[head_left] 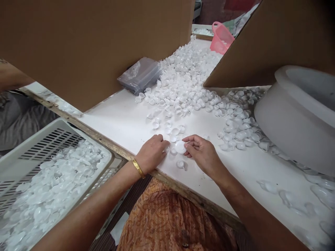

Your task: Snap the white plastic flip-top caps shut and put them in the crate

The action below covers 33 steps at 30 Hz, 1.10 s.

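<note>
My right hand (202, 151) pinches a small white round cup (180, 147) between thumb and fingers, its round face towards me. Close beside it, my left hand (152, 152), with a gold bangle at the wrist, is closed at the table's front edge. A small white cup (166, 150) shows partly at its fingertips; the fingers hide the rest. Another little white cup with a handle (180, 164) sits on the white table just below the right fingers. Several more cups (175, 131) lie loose right behind both hands.
A large heap of white cups (185, 73) spreads across the table (110, 115). Cardboard sheets (99, 42) stand at left and right. There are a clear plastic box (141, 75), a pink scoop (221, 38), a big pale tub (293, 115) and a cup-filled basket (107, 157).
</note>
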Tool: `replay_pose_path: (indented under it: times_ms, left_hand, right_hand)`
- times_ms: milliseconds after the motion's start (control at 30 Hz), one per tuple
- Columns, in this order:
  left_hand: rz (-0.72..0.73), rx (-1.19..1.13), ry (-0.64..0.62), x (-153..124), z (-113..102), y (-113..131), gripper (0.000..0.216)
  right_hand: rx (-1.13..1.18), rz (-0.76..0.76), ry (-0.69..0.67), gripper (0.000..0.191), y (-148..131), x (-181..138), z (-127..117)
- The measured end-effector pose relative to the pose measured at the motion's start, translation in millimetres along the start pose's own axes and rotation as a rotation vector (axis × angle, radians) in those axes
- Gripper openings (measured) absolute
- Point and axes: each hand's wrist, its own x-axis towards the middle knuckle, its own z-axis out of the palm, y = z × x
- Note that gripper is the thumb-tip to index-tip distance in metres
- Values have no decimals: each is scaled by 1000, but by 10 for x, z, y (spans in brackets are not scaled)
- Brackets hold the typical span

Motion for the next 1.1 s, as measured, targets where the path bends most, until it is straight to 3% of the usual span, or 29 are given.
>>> replay_pose_path:
  times_ms: [133,300,433,533,633,867,1100]
  left_hand:
    - [-161,-266,75,-67,-62,-14,32]
    - [-319,-899,62,-83,-72,-1,26]
    - [-467,-1161,81,-47,80,-17,17]
    - [-518,-1219,81,-40,142,-30,15]
    - [-507,-1251,66,-34,160,-22,17]
    - [-519,-1227,22,5,235,-35,16]
    - [-509,-1216,-131,51,153,-54,12]
  right_hand:
    - [40,-12,-43,17,-34,12,53]
    - [64,-53,-144,16,-151,73,245]
    - [-258,-279,-38,21,-123,8,294]
    - [-576,-503,40,25,-26,-99,268]
    - [-761,-622,60,26,55,-172,270]
    - [-885,-696,77,26,112,-174,317]
    - [-984,-761,-7,27,136,-165,356]
